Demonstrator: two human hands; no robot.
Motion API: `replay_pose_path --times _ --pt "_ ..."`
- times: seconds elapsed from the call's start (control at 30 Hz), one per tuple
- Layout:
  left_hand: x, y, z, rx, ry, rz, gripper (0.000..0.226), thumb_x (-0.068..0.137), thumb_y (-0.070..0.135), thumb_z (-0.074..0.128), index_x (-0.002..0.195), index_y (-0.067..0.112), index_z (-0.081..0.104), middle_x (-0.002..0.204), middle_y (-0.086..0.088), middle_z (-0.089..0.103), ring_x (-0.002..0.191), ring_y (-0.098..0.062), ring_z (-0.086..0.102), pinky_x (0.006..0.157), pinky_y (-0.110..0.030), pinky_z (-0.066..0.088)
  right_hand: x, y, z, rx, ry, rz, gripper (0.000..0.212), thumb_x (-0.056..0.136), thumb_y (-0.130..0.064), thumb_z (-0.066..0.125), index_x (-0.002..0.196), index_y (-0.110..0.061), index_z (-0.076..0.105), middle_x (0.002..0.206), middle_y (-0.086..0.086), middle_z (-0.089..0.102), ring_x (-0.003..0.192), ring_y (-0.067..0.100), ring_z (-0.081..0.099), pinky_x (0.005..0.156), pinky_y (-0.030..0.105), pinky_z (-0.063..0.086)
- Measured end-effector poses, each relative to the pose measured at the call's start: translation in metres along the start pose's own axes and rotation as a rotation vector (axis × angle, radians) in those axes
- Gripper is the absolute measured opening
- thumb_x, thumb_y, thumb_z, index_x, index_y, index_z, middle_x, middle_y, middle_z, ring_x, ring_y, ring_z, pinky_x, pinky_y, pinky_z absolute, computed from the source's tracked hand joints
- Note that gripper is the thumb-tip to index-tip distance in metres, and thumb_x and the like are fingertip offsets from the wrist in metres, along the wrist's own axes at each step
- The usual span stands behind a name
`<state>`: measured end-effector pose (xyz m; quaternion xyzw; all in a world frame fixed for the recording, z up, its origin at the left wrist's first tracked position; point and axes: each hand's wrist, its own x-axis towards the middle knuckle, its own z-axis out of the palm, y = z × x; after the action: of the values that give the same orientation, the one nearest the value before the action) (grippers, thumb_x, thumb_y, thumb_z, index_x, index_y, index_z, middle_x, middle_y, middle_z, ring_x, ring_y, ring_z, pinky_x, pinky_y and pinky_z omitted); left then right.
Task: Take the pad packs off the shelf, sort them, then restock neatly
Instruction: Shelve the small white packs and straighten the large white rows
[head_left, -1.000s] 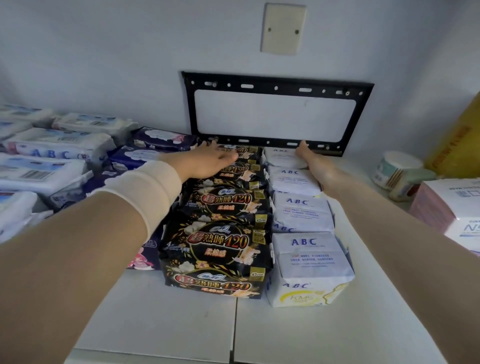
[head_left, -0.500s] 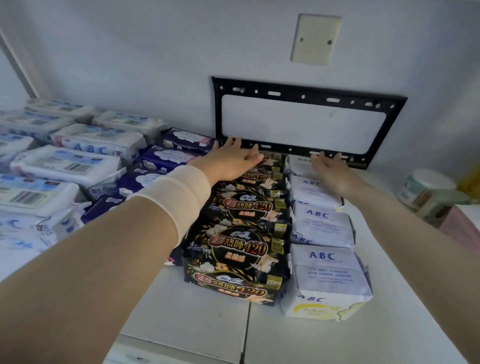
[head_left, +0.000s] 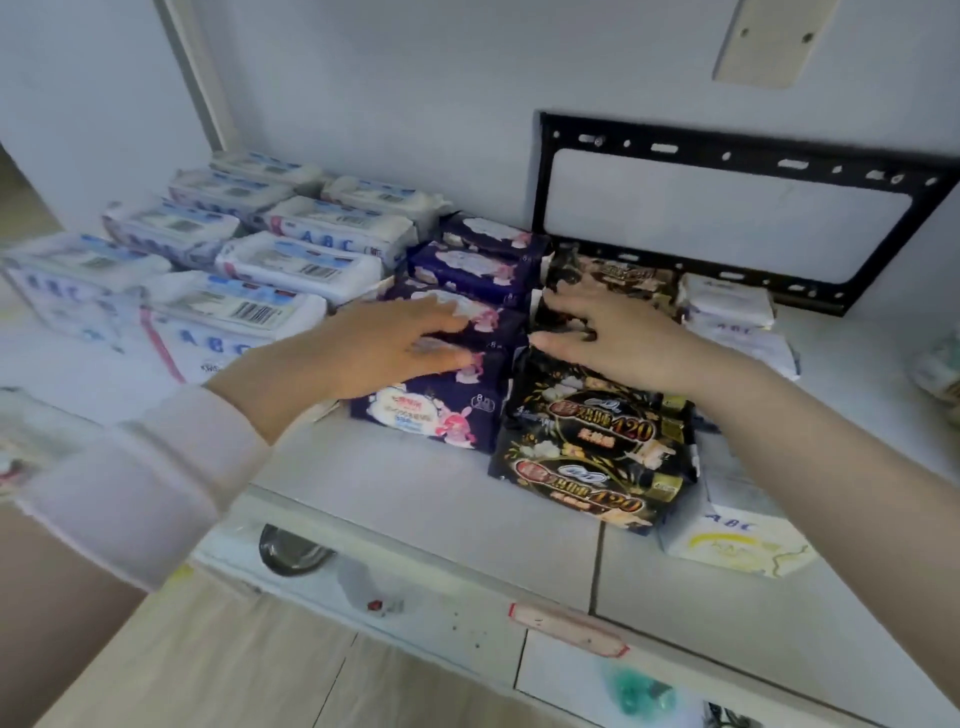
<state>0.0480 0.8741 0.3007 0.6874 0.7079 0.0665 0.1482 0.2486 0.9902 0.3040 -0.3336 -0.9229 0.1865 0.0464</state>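
Left hand (head_left: 395, 353) lay flat, fingers spread, on the row of dark purple plastic pad packs (head_left: 452, 410). Right hand (head_left: 618, 338), fingers splayed, pressed the glossy black-and-gold pad packs (head_left: 592, 441) just beside it. Slick, overlapped wrappers: one uneven shove could have skewed a row or spilled the pack nearest the wrists.

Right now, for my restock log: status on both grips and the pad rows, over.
Left grip open, flat on navy pad packs. Right grip open, on black 420 packs. Nothing in the way.
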Motion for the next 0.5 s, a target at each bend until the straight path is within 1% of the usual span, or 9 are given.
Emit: replay_pose_path --times 0.1,0.17,0.2,0.23,0.3,0.37,0.4,0.43,0.5 --pt "-0.016 -0.015 0.009 0.073 0.076 0.115 0.061 0.084 0.049 0.054 0.140 0.031 0.037 0.148 0.009 0.035 0.134 -0.010 0.031 0.106 -0.018 0.018 -0.033 -0.014 0.008 -0.024 0.056 -0.021 0.076 0.073 -0.062 0.052 0.138 -0.026 0.041 0.146 -0.003 0.036 0.137 0.014 0.028 0.109 0.025 0.020" --pt "-0.017 -0.024 0.016 0.108 0.109 0.185 0.062 0.083 0.046 0.059 0.139 0.032 0.038 0.143 0.007 0.040 0.130 -0.012 0.035 0.107 -0.026 0.026 -0.050 -0.016 0.016 -0.052 0.140 -0.031 0.084 0.061 -0.071 0.048 0.131 -0.024 0.051 0.133 0.000 0.048 0.126 0.019 0.039 0.102 0.026 0.027" --pt "-0.016 -0.028 0.019 0.115 0.123 0.210 0.062 0.082 0.046 0.060 0.139 0.032 0.039 0.142 0.006 0.042 0.129 -0.013 0.036 0.107 -0.032 0.031 -0.056 -0.014 0.022 -0.067 0.170 -0.030 0.086 0.058 -0.073 0.047 0.127 -0.023 0.056 0.127 0.002 0.052 0.121 0.023 0.042 0.099 0.027 0.029" --pt "-0.014 -0.030 0.022 0.115 0.146 0.231 0.062 0.081 0.045 0.061 0.138 0.033 0.040 0.140 0.006 0.042 0.128 -0.014 0.036 0.105 -0.033 0.033 -0.060 -0.011 0.027 -0.074 0.193 -0.021 0.085 0.057 -0.074 0.048 0.123 -0.022 0.059 0.121 0.005 0.055 0.116 0.026 0.045 0.097 0.030 0.031" --pt "-0.012 -0.032 0.027 0.114 0.189 0.259 0.060 0.082 0.040 0.063 0.137 0.033 0.041 0.136 0.005 0.042 0.126 -0.014 0.035 0.096 -0.019 0.026 -0.066 -0.008 0.037 -0.074 0.232 0.013 0.080 0.056 -0.073 0.051 0.117 -0.022 0.064 0.110 0.007 0.058 0.108 0.028 0.048 0.093 0.034 0.036" --pt "-0.010 -0.032 0.030 0.126 0.243 0.282 0.056 0.083 0.035 0.064 0.135 0.031 0.043 0.130 0.003 0.044 0.123 -0.015 0.036 0.081 -0.012 0.018 -0.071 -0.008 0.044 -0.078 0.269 0.024 0.075 0.057 -0.069 0.054 0.114 -0.022 0.066 0.104 0.008 0.058 0.103 0.030 0.051 0.089 0.037 0.040" --pt "-0.009 -0.033 0.031 0.113 0.263 0.287 0.054 0.084 0.031 0.064 0.134 0.029 0.045 0.126 0.002 0.045 0.121 -0.016 0.037 0.081 -0.013 0.019 -0.073 -0.009 0.047 -0.085 0.277 0.027 0.072 0.057 -0.066 0.058 0.115 -0.023 0.066 0.105 0.008 0.058 0.103 0.031 0.051 0.088 0.040 0.043" --pt "-0.008 -0.034 0.032 0.081 0.278 0.295 0.052 0.084 0.027 0.065 0.133 0.027 0.048 0.123 0.000 0.046 0.119 -0.019 0.040 0.087 -0.015 0.024 -0.075 -0.009 0.049 -0.086 0.283 0.036 0.069 0.058 -0.061 0.063 0.116 -0.024 0.065 0.106 0.007 0.058 0.104 0.031 0.051 0.088 0.043 0.044" --pt "-0.007 -0.037 0.034 0.022 0.280 0.319 0.049 0.083 0.021 0.066 0.130 0.024 0.052 0.118 -0.003 0.048 0.114 -0.022 0.045 0.096 -0.030 0.035 -0.077 -0.009 0.053 -0.081 0.305 0.059 0.062 0.059 -0.045 0.074 0.117 -0.025 0.064 0.109 0.007 0.058 0.108 0.030 0.050 0.088 0.045 0.046"
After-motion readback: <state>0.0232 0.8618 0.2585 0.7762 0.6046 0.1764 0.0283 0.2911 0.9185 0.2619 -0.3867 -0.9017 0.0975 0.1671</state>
